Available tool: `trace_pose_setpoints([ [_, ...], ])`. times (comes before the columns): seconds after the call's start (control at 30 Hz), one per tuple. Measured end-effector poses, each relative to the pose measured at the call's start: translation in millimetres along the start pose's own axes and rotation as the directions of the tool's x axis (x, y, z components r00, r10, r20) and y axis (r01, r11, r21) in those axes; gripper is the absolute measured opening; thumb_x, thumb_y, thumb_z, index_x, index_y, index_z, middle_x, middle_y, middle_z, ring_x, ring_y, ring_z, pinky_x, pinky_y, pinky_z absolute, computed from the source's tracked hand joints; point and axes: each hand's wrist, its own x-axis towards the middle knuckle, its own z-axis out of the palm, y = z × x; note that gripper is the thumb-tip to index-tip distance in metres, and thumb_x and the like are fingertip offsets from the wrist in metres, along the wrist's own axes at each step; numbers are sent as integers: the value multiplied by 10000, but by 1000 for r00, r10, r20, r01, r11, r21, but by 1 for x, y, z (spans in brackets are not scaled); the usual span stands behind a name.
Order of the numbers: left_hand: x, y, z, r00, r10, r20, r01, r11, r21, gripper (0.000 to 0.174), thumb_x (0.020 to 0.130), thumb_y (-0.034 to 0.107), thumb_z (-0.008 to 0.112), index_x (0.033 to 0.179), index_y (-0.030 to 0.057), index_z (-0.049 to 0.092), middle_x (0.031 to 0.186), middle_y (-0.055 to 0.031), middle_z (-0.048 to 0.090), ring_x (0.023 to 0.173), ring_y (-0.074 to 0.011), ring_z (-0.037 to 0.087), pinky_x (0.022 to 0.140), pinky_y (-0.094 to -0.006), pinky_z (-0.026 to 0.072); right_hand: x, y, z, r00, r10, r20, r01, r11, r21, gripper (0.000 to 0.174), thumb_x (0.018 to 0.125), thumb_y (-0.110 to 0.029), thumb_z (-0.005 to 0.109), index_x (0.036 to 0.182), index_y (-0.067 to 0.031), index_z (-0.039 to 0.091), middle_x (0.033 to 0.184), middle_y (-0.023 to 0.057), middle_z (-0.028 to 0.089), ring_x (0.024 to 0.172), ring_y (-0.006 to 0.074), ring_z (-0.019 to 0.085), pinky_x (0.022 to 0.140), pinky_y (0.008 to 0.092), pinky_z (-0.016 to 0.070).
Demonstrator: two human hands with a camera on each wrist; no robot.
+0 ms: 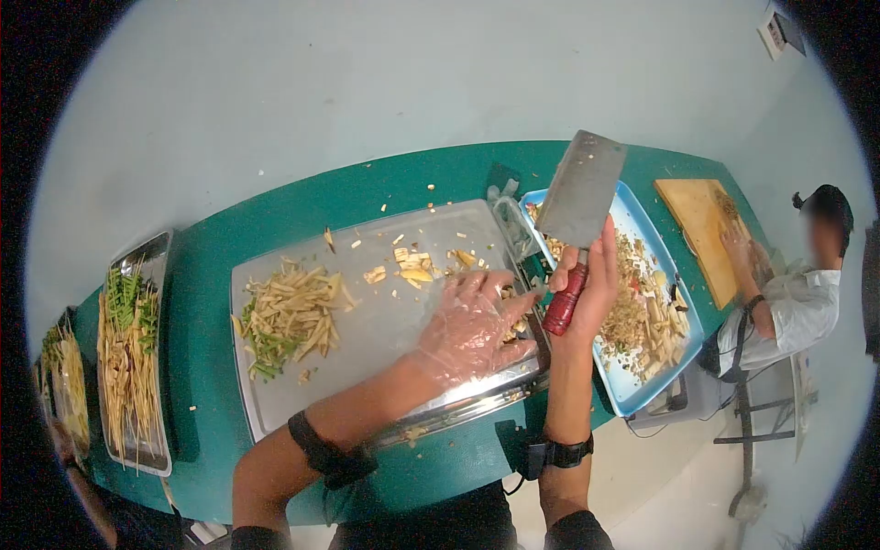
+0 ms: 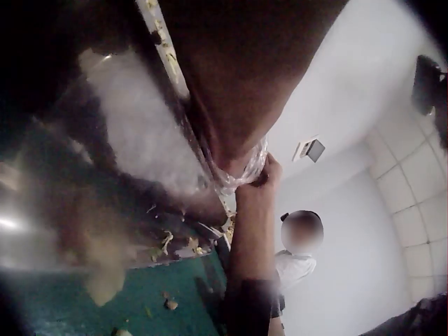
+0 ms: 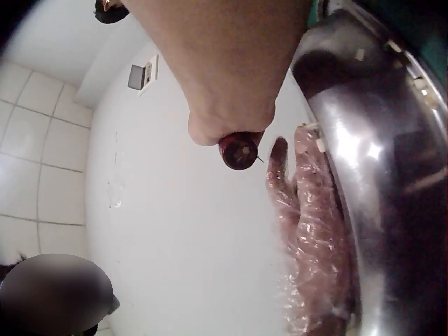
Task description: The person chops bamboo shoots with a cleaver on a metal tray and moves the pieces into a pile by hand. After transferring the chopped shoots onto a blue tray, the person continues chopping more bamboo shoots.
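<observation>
My left hand (image 1: 472, 330), in a clear plastic glove, lies low at the right end of the grey cutting board (image 1: 302, 403), fingers extended. Small chopped pieces (image 1: 513, 325) show around its fingertips. In the right wrist view the gloved fingers (image 3: 315, 210) appear beside a shiny metal surface. Raised just right of it, my right hand (image 1: 600, 284) grips the dark red handle (image 1: 566, 298) of a cleaver (image 1: 582, 188). The broad blade points up and away, over the blue tray (image 1: 632, 394). Pale cut strips (image 1: 298, 307) with green bits are heaped on the board's left side.
Chopped food and pale strips (image 1: 642, 330) fill much of the blue tray. Yellowish pieces (image 1: 414, 264) lie scattered on the board. A metal tray (image 1: 167, 252) of greens and long stalks stands left. Another person (image 1: 793, 302) works at a wooden board (image 1: 697, 247) on the right.
</observation>
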Motion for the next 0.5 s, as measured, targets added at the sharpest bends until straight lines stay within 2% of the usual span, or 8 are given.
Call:
trace_pose_setpoints([
  [0.03,1,-1,0,1000,0,0,0,1000,-1,514,943,459,750,1356,158,704,1356,-142,567,1352,-374,497,1186,-606,356,0,0,0,1000,-5,0,5,1000,-13,524,1161,-150,465,1670,-62,376,820,76,596,571,115,535,487,244,449],
  [0.1,3,-3,0,997,37,70,-39,999,21,405,964,419,729,1282,169,733,1293,-135,589,1310,-356,527,1154,-589,387,-1,-2,2,1000,-8,-5,8,1000,-9,522,1162,-152,467,1669,-63,380,819,75,596,572,114,534,486,243,448],
  [0.13,4,-2,1,997,37,71,-39,999,20,405,964,419,729,1282,169,733,1293,-135,589,1310,-356,527,1154,-589,387,-1,-3,3,1000,-9,-9,9,1000,-3,520,1162,-154,468,1668,-64,384,819,74,597,573,114,533,485,243,446],
  [0.2,5,-1,1,999,42,25,-42,999,0,290,973,368,712,1170,158,745,1222,-121,610,1238,-333,565,1101,-565,424,0,-1,0,1000,-5,-10,5,1000,-4,520,1161,-154,474,1666,-65,388,820,74,597,576,111,532,483,243,446],
  [0.3,4,-5,7,997,73,24,-73,997,6,235,969,338,705,1100,146,731,1181,-103,616,1184,-318,583,1054,-548,446,-1,-2,3,1000,2,-24,-2,1000,-5,519,1160,-156,487,1663,-68,397,826,73,599,584,105,533,479,241,448],
  [0.43,6,-7,5,992,80,96,-86,994,68,236,971,321,706,1120,140,728,1207,-99,622,1148,-340,597,1030,-537,476,1,-1,2,999,7,-41,-7,1000,13,521,1154,-158,508,1657,-71,406,840,68,608,595,98,540,476,236,453],
  [0.5,7,-6,3,982,32,188,-42,998,51,292,1002,339,684,1197,125,725,1235,-129,628,1199,-359,589,1083,-550,453,2,-1,1,999,9,-50,-8,1000,30,519,1152,-157,512,1654,-71,412,841,65,608,595,98,540,475,234,452],
])
